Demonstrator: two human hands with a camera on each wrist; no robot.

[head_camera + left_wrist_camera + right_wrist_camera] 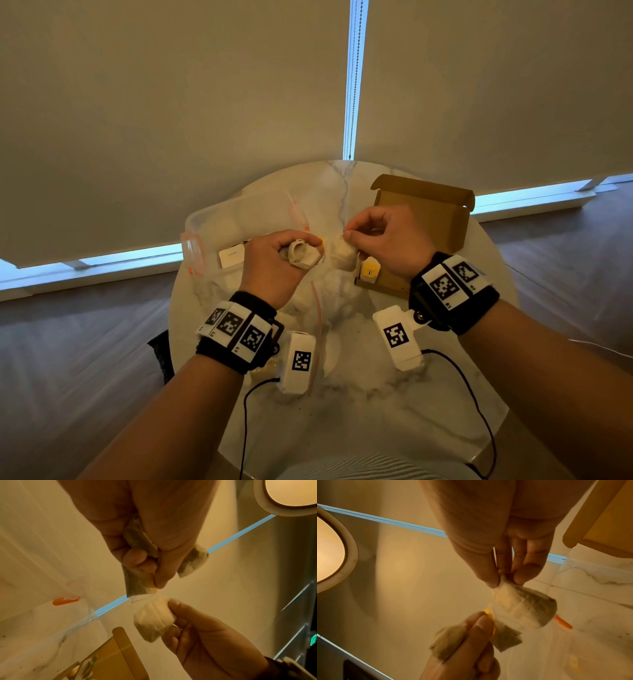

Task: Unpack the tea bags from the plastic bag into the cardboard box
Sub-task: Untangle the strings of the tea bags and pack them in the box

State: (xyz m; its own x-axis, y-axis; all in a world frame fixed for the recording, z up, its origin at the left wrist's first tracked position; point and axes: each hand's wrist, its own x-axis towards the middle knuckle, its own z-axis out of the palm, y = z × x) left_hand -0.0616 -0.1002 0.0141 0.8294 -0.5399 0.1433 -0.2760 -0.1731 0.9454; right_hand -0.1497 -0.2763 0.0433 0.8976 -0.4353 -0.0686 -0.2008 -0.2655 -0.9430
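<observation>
My left hand (306, 247) grips a clump of pale tea bags (301, 257) above the middle of the table; in the left wrist view the tea bags (137, 582) stick out of its fist (154, 572). My right hand (349, 233) pinches the top of a single tea bag (342, 254), and its thumb and fingertips (493, 582) close on the paper tea bag (522, 604). Thin threads run between that bag and the clump. The clear plastic bag (317, 301) with a red zip strip lies under the hands. The open cardboard box (428, 219) stands right of them, with a yellow-tagged tea bag (370, 271) at its near corner.
A clear plastic container (233, 222) with orange clips (66, 600) lies on the round marble table (359, 411) to the left of the hands. Closed roller blinds hang behind the table. Black cables run from the wrist cameras over the table's near edge.
</observation>
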